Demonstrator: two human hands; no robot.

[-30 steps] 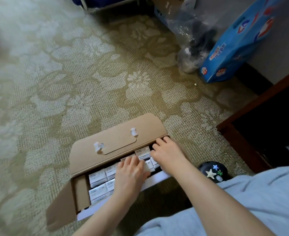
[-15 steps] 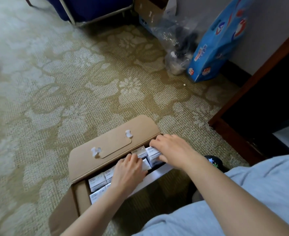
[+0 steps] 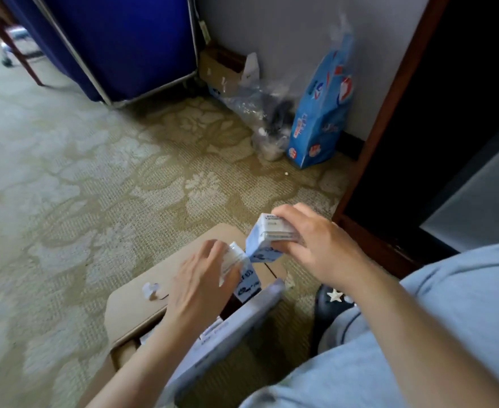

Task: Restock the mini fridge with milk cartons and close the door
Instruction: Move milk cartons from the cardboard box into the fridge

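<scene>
**A carton in each hand, lifted clear of the box**

We have one milk carton in each hand, both raised above the open cardboard box (image 3: 142, 307) that sits on the carpet (image 3: 65, 187) at about six o'clock in our view. Our right hand (image 3: 316, 245) grips the right carton (image 3: 267, 240) from above, fingers (image 3: 286, 213) curled over its top edge and clamped on it, so the blue printed side faces down and toward us. Our left hand (image 3: 201, 275) wraps the left carton (image 3: 242, 269) the same way, fingers closed round its top and sides; motion blur keeps us from telling each fingertip apart. The two cartons nearly touch at their corners, roughly at the centre of the picture's lower half.

We judge that taking two at once, gripped by the tops, is simply the quick way to draw them out of a tightly packed box and halve the trips. The box flap lies folded back toward eleven o'clock, which keeps the opening free, and a pale panel along the near edge of the box tilts toward us.

The dark opening framed in brown wood at two to three o'clock is probably the cabinet (image 3: 389, 113) that houses the fridge; a pale grey panel (image 3: 477, 201) shows at its right, though we cannot say whether it is the fridge door. Our guess is that both cartons go there next, swung to the right. More cartons remain in the box beneath our left forearm, so restocking looks far from finished.
</scene>
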